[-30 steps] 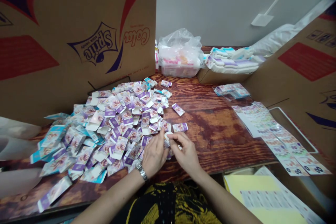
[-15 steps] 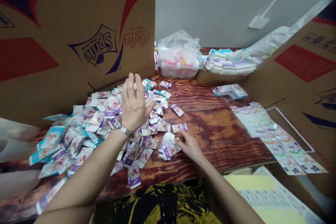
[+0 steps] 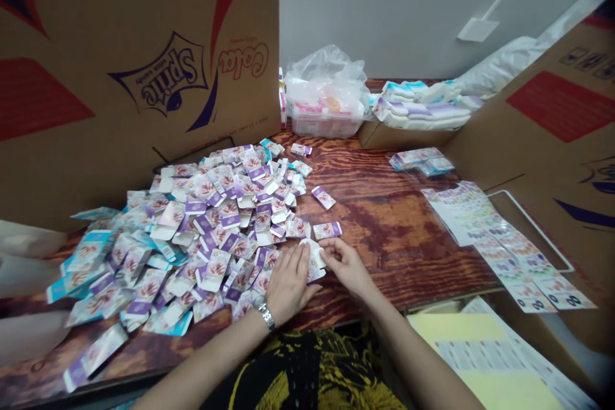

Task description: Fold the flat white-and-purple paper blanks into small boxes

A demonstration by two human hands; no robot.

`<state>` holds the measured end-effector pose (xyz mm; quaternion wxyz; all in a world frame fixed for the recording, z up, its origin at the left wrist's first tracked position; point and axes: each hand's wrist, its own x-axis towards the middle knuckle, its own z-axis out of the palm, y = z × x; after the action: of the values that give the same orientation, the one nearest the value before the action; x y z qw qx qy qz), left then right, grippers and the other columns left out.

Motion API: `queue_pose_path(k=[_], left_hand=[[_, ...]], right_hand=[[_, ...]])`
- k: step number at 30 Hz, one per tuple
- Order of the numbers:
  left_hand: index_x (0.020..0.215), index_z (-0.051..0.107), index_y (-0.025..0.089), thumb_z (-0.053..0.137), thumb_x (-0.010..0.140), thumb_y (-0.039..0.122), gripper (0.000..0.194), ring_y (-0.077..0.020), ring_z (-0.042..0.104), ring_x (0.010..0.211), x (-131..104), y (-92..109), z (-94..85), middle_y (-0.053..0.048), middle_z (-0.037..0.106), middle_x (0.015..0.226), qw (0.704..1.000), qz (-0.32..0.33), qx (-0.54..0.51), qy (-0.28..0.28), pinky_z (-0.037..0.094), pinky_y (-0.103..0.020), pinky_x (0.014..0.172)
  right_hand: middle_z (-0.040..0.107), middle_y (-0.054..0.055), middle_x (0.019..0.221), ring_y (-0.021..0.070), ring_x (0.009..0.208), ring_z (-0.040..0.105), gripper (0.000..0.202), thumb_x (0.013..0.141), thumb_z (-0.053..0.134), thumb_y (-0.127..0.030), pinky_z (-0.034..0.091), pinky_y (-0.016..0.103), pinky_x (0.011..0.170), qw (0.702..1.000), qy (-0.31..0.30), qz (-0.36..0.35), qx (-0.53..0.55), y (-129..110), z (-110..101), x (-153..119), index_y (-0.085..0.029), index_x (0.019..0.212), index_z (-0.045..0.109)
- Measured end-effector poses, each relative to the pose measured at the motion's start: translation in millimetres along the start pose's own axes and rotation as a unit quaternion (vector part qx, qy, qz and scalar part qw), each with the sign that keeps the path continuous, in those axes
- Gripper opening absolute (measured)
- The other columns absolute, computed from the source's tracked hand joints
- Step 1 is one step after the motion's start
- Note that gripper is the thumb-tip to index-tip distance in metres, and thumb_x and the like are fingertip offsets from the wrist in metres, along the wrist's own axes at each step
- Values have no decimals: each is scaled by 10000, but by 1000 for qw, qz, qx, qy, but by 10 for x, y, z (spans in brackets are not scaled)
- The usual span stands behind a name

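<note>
In the head view, a small white printed cardboard carton [image 3: 314,260] lay near the front edge of a red-brown wood-grained surface [image 3: 398,230], just right of a heap of purple, blue and white cardboard cartons [image 3: 225,205]. Too hard a press from above risked creasing its thin card, and an uneven pull at its edge could have bent a flap. The heap sat so close to the left wrist that a sideways brush might have sent cartons sliding toward the front edge. The left hand [image 3: 289,282], palm down, lay flat across the carton, fingers side by side and curled around nothing. The right hand [image 3: 346,267] angled in, thumb and forefinger appearing to pinch the carton's right edge.
</note>
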<state>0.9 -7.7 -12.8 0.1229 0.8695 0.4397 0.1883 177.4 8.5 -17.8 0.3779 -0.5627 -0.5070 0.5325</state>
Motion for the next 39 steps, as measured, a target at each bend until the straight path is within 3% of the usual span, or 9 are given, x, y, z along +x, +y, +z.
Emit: queue_pose_path(k=[4,9,16,19,22,25,29,35,39], left_hand=[[1327,254,90,582,760,167,659,-295,491,1112,23,-54,-55,-190,507,1186,999,-27,-34,-18,429,-456,924],[1206,361,168,578,784,243,481,-255,536,1019,45,-82,-178,-118,552,1061,995,-56,-73,-24,474,-406,819],[1167,399,169,573,756,168,446,-251,545,947,48,-60,-257,-91,558,1001,997,-63,-31,-20,477,-374,762],[1118,445,170,562,737,120,402,-253,553,925,55,-50,-271,-87,579,981,998,-52,-17,-20,477,-372,760],[1103,457,184,563,768,146,353,-235,582,905,68,-65,-270,-76,607,976,997,-57,-54,2,484,-348,754],[1254,337,193,591,787,214,532,-215,616,891,81,-94,-274,-86,603,1077,989,-100,-95,49,496,-324,743],[1292,277,204,605,756,207,629,-185,640,731,92,-99,-290,-63,613,1042,983,-132,-103,77,500,-292,649],[1134,394,197,561,789,176,384,-173,631,775,102,-84,-303,-46,612,967,986,-59,-120,97,498,-270,653],[1102,422,196,557,837,280,309,-185,624,782,100,-94,-316,-53,611,935,992,-28,-91,83,503,-283,647]], right_hand=[[564,3,756,131,655,547,240,828,545,-357,463,252,606,996,9,-57,-67,-227,45,-50,-182,991,568],[567,21,797,160,768,555,164,854,497,-241,445,278,708,955,14,-170,-242,-457,40,-80,-196,994,570],[564,-27,801,118,662,544,355,765,546,-145,440,222,608,971,-105,-102,-187,-533,32,-27,-221,1107,489],[556,-53,728,113,629,541,346,750,586,-151,430,212,585,973,-121,-79,-179,-564,38,-2,-218,1077,491],[567,-27,772,129,662,550,339,765,620,-198,454,239,619,966,-60,-120,-220,-608,49,-27,-217,1083,504],[569,62,979,182,884,568,280,826,576,-232,480,314,781,936,41,-239,-254,-610,75,-106,-213,1100,527],[496,125,1194,238,1091,502,235,850,543,-207,452,383,893,893,57,-328,-301,-544,157,-221,-220,1079,597],[539,87,1152,199,1070,534,217,904,464,-268,445,328,905,968,-40,-200,-147,-584,226,-277,-221,1043,623],[616,38,991,163,882,590,277,902,461,-366,480,279,785,995,0,-90,37,-630,238,-209,-230,1118,569]])
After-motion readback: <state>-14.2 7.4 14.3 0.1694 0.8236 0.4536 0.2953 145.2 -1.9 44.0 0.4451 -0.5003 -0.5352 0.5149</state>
